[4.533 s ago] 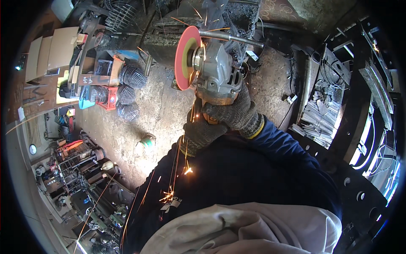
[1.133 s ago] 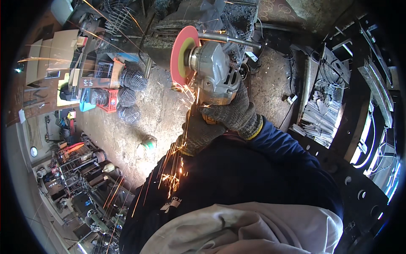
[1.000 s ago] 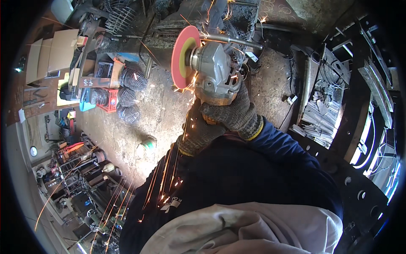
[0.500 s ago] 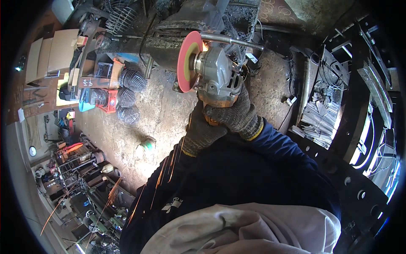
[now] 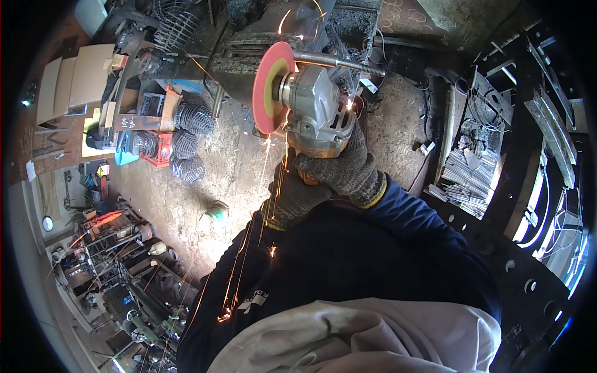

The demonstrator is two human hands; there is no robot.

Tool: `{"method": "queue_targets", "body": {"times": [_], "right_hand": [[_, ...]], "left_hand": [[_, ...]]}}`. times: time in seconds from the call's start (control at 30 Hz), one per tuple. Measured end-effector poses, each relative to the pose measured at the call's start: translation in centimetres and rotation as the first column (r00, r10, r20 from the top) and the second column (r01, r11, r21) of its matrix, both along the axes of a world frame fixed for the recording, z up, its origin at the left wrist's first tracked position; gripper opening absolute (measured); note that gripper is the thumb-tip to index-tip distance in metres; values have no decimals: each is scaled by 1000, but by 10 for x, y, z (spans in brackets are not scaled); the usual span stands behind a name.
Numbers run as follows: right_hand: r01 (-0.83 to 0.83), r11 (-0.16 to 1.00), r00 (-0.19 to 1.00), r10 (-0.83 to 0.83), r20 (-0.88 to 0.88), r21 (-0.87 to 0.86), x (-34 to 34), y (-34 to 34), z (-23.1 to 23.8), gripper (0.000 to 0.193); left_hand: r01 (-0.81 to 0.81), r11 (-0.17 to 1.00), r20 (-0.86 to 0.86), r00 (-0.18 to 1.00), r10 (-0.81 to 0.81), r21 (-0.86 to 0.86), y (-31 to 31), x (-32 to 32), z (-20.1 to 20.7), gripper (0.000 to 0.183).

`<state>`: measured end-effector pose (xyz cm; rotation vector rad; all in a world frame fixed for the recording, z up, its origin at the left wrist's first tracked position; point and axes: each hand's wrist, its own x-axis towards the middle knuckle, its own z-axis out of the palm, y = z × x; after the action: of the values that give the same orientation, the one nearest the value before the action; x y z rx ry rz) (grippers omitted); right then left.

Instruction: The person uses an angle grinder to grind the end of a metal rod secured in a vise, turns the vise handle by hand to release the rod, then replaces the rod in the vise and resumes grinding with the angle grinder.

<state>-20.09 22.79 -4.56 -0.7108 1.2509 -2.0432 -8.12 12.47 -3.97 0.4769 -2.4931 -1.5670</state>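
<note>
Both my hands, in grey knitted gloves with yellow cuffs, are closed on an angle grinder (image 5: 315, 109) with a silver metal head and an orange-brown body. My right hand (image 5: 348, 165) wraps the body just below the head. Lower and to the left, my left hand (image 5: 292, 199) grips the grinder too, its fingers partly hidden. The red disc (image 5: 262, 87) with a yellowish centre stands edge-up at the tool's left side. Behind the disc and head, a metal rod (image 5: 339, 61) with a threaded right end lies across the bench; the contact point is hidden. Sparks fly up and down toward my left sleeve.
Coiled wire bundles (image 5: 186, 144) and a red crate (image 5: 163, 149) are on the floor at left. Cardboard (image 5: 91, 74) leans behind them. A green-lit round object (image 5: 216, 215) lies on the floor. Thin metal strips (image 5: 467, 183) fill a bin at right, beside a dark perforated beam (image 5: 497, 255).
The grinder and its disc have shifted slightly left, with both hands still on it. Sparks now spread more widely, above the disc and down over my left sleeve.
</note>
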Motion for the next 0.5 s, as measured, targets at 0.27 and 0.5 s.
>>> {"method": "queue_targets", "body": {"times": [0.27,0.5], "right_hand": [[47,995,998,-42,-54,89,0,0,-1,102],[7,1000,1000,-7,9,18,-1,1,-4,99]], "left_hand": [[-45,947,25,999,39,317,-3,8,-38,91],[-27,992,-39,999,32,124,1,5,-28,97]]}}
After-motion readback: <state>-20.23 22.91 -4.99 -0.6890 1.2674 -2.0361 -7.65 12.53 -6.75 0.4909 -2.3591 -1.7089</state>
